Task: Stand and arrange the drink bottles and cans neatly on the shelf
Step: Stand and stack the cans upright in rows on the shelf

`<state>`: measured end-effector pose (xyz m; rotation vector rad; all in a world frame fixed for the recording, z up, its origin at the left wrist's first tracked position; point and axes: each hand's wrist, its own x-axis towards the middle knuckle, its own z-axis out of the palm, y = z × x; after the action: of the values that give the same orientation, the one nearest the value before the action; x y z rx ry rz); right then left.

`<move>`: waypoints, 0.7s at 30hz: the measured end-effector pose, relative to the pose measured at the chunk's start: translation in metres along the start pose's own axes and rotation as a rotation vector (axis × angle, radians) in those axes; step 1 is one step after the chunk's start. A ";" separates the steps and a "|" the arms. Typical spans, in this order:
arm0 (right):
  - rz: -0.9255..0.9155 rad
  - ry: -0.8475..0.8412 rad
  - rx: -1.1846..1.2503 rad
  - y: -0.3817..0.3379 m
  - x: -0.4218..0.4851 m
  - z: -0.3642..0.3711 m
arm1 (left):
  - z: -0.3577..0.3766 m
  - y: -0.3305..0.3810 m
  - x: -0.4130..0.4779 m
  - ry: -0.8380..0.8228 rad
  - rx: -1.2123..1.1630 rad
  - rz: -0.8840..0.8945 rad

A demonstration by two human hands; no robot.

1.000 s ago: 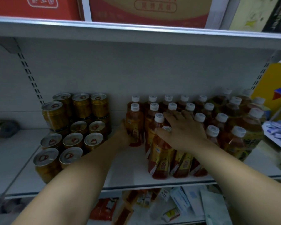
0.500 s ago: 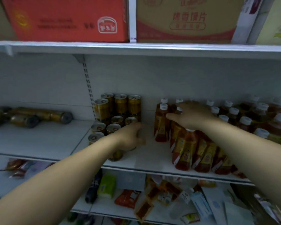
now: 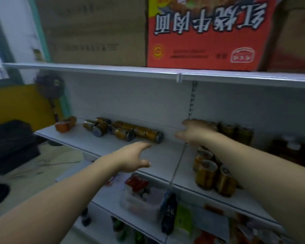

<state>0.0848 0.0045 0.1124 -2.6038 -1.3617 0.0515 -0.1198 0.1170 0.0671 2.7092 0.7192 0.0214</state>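
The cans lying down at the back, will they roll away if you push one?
Probably yes: the lying cans are round, on their sides on a smooth shelf, so a nudge could roll one. They look like rigid metal, so probably firm to grip. Stood up like the upright cans, they should stay put.

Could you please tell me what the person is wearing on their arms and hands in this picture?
Nothing that shows. The left hand and the right hand are bare, without gloves, and the left forearm and right forearm are uncovered to the frame's edge, no sleeve in sight. No watch, bracelet or ring is visible, though blur could hide a thin ring.
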 end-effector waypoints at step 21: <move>-0.136 -0.154 -0.008 -0.218 0.247 0.162 | -0.029 -0.287 0.087 -0.011 -0.008 -0.356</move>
<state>0.0301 0.3535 0.0116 -2.5526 -1.5901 0.2305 -0.1846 0.4020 -0.0052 2.5319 1.1820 -0.0751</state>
